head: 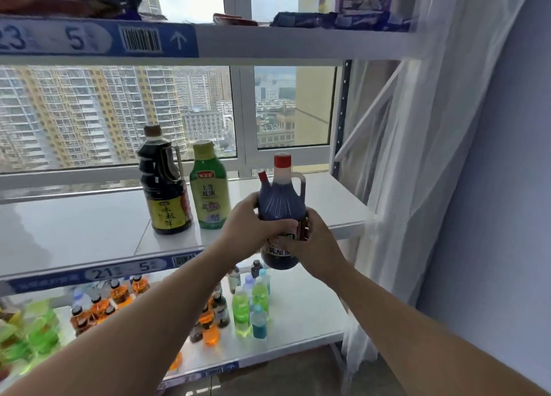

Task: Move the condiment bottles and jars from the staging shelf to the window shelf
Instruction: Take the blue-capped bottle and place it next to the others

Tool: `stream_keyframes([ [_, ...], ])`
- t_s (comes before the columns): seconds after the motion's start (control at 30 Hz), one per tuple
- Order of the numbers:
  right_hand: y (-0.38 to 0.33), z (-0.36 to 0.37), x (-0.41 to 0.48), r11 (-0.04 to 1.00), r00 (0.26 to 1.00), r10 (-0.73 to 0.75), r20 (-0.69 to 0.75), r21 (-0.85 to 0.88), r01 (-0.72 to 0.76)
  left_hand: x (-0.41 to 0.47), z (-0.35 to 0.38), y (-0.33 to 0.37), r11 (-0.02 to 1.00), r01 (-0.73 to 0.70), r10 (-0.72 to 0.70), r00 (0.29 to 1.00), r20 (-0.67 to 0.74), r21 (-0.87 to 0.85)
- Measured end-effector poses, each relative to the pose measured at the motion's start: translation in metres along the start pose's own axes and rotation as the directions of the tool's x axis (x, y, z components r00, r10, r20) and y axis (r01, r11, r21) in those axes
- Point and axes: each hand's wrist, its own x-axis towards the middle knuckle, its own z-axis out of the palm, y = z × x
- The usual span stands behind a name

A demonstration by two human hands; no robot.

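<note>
Both hands hold a dark vinegar bottle [281, 202] with a red cap and a side handle, upright, just above the front edge of the white window shelf [89, 225]. My left hand [247, 225] grips its left side and my right hand [313, 240] wraps its lower right side over the label. On the shelf behind stand a dark soy sauce bottle [165, 184] with a brown cap and a yellow label, and a green bottle [210, 187] with a pale green cap.
The lower shelf [301, 312] carries several small drink bottles [241, 309] in green, orange and blue. An upper shelf [268, 40] with packets runs overhead. A white sheer curtain [417, 157] hangs at the right beside the shelf's upright post.
</note>
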Motion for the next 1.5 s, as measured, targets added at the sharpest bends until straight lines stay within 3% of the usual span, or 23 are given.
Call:
stream_keyframes([
  [0.6,0.076,0.045,0.176,0.997,0.979,0.056,0.194,0.045,-0.066,0.147,-0.012,-0.080,0.992,0.123,-0.124,0.992,-0.024,-0.039],
  [1.5,0.103,0.069,0.217,0.995,0.942,0.098,0.320,-0.013,-0.099,0.172,-0.012,-0.109,0.978,0.208,-0.209,0.969,-0.134,-0.018],
])
